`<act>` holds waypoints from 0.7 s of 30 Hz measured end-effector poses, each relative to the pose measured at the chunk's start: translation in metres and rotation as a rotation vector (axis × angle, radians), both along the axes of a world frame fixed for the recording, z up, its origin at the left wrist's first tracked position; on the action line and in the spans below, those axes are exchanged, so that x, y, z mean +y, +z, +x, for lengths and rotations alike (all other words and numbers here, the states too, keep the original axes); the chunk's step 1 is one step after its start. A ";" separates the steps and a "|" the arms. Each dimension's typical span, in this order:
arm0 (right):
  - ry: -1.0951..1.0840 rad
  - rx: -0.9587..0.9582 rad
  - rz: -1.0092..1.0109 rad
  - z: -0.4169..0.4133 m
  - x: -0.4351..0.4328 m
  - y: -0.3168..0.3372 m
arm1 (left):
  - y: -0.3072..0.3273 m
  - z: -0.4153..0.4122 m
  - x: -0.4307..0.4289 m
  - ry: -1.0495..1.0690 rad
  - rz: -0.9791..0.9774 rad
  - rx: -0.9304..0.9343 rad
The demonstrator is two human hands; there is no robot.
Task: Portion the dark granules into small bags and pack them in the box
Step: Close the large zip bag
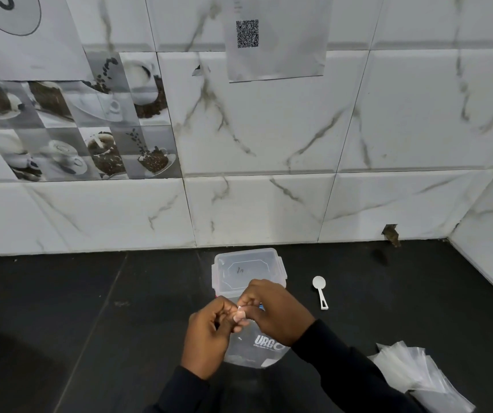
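A clear pouch (252, 350) with white lettering stands on the dark counter just in front of me. My left hand (209, 335) and my right hand (275, 311) both pinch its top edge, fingers close together over the opening. Whether it holds any dark granules cannot be seen. Behind the hands sits a clear plastic box (246, 271) with its clip lid on. A white plastic scoop (320, 290) lies on the counter to the right of the box, bowl pointing away from me.
A loose pile of clear small bags (412, 374) lies at the near right. A white marble-tiled wall (269, 210) rises behind the box, and a side wall closes the right corner. The black counter (90, 308) stretches to the left.
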State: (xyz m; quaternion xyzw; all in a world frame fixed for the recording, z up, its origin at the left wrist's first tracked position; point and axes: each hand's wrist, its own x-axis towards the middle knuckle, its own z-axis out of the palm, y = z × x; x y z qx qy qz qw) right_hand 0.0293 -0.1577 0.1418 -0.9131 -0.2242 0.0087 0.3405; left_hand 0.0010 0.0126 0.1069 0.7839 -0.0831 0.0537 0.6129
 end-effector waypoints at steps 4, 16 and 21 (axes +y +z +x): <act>-0.004 -0.305 -0.377 -0.005 0.002 -0.005 | 0.001 0.003 -0.001 0.047 0.064 -0.060; -0.048 -0.245 -0.590 -0.016 -0.083 0.019 | 0.015 0.014 0.035 -0.016 -0.249 0.066; -0.030 -0.054 -0.204 -0.014 -0.093 0.019 | 0.022 0.016 0.030 -0.051 -0.352 0.107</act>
